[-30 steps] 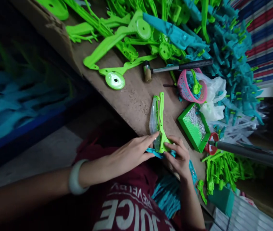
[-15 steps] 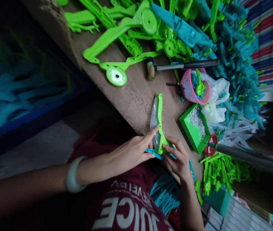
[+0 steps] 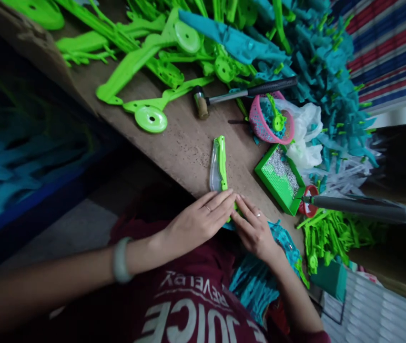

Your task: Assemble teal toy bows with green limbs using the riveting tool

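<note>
A narrow lime-green plastic part [image 3: 221,162] with a clear plastic panel [image 3: 215,167] along its left side lies at the table's front edge. Its near end is hidden beneath both my hands. My left hand [image 3: 203,216], with a ring and a pale bangle at the wrist, has its fingers laid together across the part, the tips pressing down on it. From the other side my right hand [image 3: 255,231] grips the near end, its fingertips almost meeting those of the left. A bit of blue plastic [image 3: 228,226] shows beneath the hands.
Beyond are a hammer [image 3: 203,107], a pink basket [image 3: 256,121], and a green tray [image 3: 269,174] of small metal pieces. A grey power-driver-like tool [image 3: 363,207] juts in from the right. Green parts [image 3: 127,71] and teal parts [image 3: 317,71] are heaped behind.
My left hand has slid down the green part towards its near end and now covers it, fingers flatter. My right hand has closed in beside it. The view has shifted slightly.
</note>
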A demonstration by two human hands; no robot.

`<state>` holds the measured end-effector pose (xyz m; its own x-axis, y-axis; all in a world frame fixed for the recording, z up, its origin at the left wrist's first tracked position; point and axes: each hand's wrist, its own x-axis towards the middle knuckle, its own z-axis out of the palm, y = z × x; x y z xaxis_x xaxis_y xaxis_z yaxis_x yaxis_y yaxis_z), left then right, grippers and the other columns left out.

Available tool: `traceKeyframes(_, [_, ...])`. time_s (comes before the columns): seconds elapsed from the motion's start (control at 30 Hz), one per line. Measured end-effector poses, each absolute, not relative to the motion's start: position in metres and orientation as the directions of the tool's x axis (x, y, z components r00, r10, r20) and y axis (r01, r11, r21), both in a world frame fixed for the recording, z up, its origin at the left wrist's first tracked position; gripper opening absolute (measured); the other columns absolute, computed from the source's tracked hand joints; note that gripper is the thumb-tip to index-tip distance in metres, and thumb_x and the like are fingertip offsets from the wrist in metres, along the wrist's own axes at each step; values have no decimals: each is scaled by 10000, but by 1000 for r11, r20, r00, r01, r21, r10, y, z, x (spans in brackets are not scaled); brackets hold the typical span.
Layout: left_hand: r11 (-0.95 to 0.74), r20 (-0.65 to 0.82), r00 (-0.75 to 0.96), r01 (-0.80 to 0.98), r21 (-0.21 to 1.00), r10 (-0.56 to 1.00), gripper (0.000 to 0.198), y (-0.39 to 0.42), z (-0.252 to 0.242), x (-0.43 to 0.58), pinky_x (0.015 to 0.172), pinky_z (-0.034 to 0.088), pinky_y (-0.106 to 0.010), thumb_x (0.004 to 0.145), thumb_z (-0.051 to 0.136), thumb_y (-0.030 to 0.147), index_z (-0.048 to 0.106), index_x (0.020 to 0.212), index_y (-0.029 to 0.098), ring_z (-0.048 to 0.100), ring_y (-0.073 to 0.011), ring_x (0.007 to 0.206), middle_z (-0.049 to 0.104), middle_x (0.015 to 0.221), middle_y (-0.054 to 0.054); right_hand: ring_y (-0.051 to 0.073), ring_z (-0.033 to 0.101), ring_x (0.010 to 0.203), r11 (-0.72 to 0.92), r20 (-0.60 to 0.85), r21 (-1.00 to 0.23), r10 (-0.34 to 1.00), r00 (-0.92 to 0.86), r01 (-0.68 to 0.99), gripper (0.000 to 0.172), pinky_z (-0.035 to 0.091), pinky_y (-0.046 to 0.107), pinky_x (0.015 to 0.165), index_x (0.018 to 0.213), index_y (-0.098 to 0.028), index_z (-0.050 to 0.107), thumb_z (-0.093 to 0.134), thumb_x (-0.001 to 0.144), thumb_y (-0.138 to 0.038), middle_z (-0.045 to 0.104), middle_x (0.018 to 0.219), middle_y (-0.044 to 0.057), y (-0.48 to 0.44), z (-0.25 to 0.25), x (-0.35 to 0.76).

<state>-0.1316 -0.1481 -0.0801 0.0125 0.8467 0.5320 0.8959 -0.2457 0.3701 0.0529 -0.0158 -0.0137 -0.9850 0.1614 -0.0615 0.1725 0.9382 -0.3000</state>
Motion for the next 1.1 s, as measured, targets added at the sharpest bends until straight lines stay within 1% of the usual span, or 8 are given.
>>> traceKeyframes(0.1, [-310, 618, 71, 906, 289, 783, 438, -142, -88, -134, 1157, 463, -403, 974, 480, 110, 551, 1398, 27, 534, -284, 1395, 617, 1424, -210, 287, 424, 1492, 881, -103, -432, 166, -981, 195, 354, 506, 553, 1100, 1322, -269, 642, 526, 991, -219, 565, 1507, 120, -6, 7, 43])
traceKeyframes(0.2, [-352, 646, 152, 916, 192, 748, 404, -139, -90, -137, 1148, 474, -418, 963, 472, 88, 591, 1336, -11, 578, -301, 1349, 654, 1362, -232, 209, 712, 889, 686, 49, -702, 311, -949, 189, 245, 609, 412, 807, 852, -239, 708, 554, 1000, -358, 752, 896, 64, 7, 38, 7])
traceKeyframes(0.3, [-359, 661, 207, 928, 101, 721, 376, -139, -87, -139, 1099, 517, -432, 955, 444, 69, 624, 1269, -34, 637, -314, 1274, 685, 1303, -247, 100, 374, 428, 406, 300, -912, 581, -757, -51, 542, 435, 257, 458, 548, -236, 391, 488, 1013, -495, 368, 478, -60, 16, 52, -59])
traceKeyframes(0.43, [-343, 659, 222, 937, 59, 718, 372, -140, -85, -140, 1083, 524, -433, 954, 479, 96, 616, 1268, -47, 653, -324, 1247, 688, 1284, -267, 77, 327, 454, 210, 159, -978, 697, -699, -12, 594, 379, 199, 427, 554, -256, 281, 298, 1029, -614, 261, 511, -72, 27, 8, -150])
traceKeyframes(0.67, [-338, 668, 209, 939, 67, 714, 421, -140, -87, -141, 1088, 524, -418, 961, 475, 125, 571, 1335, -43, 637, -298, 1277, 686, 1301, -248, 97, 240, 443, 156, 26, -981, 689, -724, 113, 597, 320, 266, 397, 541, -277, 247, 421, 1009, -603, 232, 491, -70, 42, -36, -164])
traceKeyframes(0.8, [-354, 659, 216, 931, 82, 721, 385, -142, -88, -141, 1061, 535, -403, 969, 510, 145, 610, 1296, -30, 669, -297, 1227, 707, 1272, -234, 87, 269, 473, 323, 89, -937, 588, -804, 132, 605, 354, 236, 457, 560, -263, 235, 196, 1043, -624, 247, 521, -62, 26, -24, -135])
traceKeyframes(0.93, [-388, 679, 261, 921, 38, 687, 311, -141, -91, -144, 941, 588, -367, 977, 510, 144, 676, 1205, 14, 743, -266, 1056, 781, 1109, -174, 60, 223, 465, 416, 75, -896, 484, -872, 154, 636, 295, 202, 439, 526, -254, 198, 225, 1006, -671, 188, 507, -73, 5, -34, -129])
traceKeyframes(1.1, [-395, 663, 276, 918, 33, 697, 435, -136, -84, -145, 873, 606, -394, 989, 522, 183, 571, 1362, -35, 727, -321, 1108, 731, 1219, -233, 129, 437, 542, 601, 183, -742, 607, -773, 297, 596, 504, 295, 600, 555, -262, 366, 295, 1003, -648, 395, 547, -33, 9, 1, -59])
